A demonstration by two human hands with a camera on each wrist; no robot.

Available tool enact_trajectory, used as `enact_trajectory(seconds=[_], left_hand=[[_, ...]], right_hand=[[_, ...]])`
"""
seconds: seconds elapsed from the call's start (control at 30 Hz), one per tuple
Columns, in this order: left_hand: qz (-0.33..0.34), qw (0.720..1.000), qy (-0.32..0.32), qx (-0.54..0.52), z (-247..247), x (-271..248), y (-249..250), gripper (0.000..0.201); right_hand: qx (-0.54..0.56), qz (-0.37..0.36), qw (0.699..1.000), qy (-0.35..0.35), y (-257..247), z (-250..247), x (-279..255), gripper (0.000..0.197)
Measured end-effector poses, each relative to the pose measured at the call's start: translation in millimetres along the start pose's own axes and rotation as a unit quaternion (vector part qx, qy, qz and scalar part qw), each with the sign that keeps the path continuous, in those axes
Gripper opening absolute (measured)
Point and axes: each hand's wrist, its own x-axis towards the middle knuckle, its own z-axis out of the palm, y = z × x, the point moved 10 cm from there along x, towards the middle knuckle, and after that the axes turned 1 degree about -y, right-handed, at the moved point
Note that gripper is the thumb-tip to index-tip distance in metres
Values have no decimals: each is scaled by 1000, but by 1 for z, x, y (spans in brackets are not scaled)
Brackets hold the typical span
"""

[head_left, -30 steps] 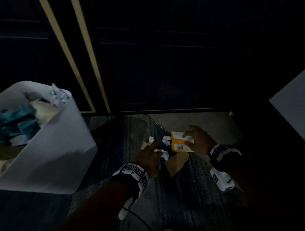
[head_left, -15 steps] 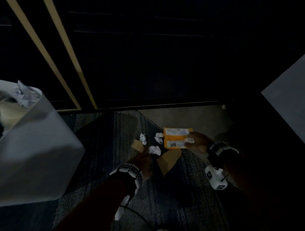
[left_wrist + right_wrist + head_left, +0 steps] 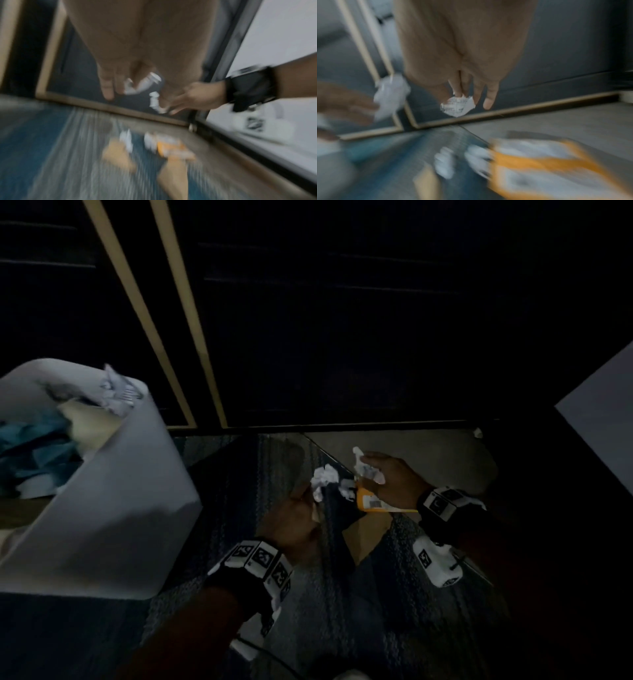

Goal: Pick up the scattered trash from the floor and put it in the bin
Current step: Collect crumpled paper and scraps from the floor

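Pinching one crumpled paper ball in my right hand and another in my left hand, I judge I'm mid-pickup above the floor and must carry both left to the white bin.

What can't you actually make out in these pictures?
- Print on the small crumpled white paper scrap pinched by the right hand: right wrist view, motion blur.
- Label on the flat orange-and-white packet: head view, dim light, partly under that hand.
- Contents of the white plastic bin: head view, cut off by the left edge.
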Motion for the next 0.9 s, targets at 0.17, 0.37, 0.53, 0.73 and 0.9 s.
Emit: enact_trajectory(seconds=[0.17, 0.37, 0.53, 0.73, 0.9], left_hand=[[-7, 988, 150, -33, -81, -44, -7, 83], [-65, 946, 317, 6, -183, -127, -25, 84], [-121, 906, 402, 55, -240, -197, -56, 81], [-177, 889, 411, 100, -275, -240, -102, 73], [-242, 891, 354, 146, -271, -234, -135, 59]], right_hand=[[23, -106, 992, 64, -91, -17, 18, 52], [93, -238, 960, 116, -217, -31, 8, 55], [138, -343, 914, 164, -314, -34, -18, 58], [97, -422, 894, 114, -403, -7, -46, 60], [54, -452, 885, 97, -420, 21, -41, 37]])
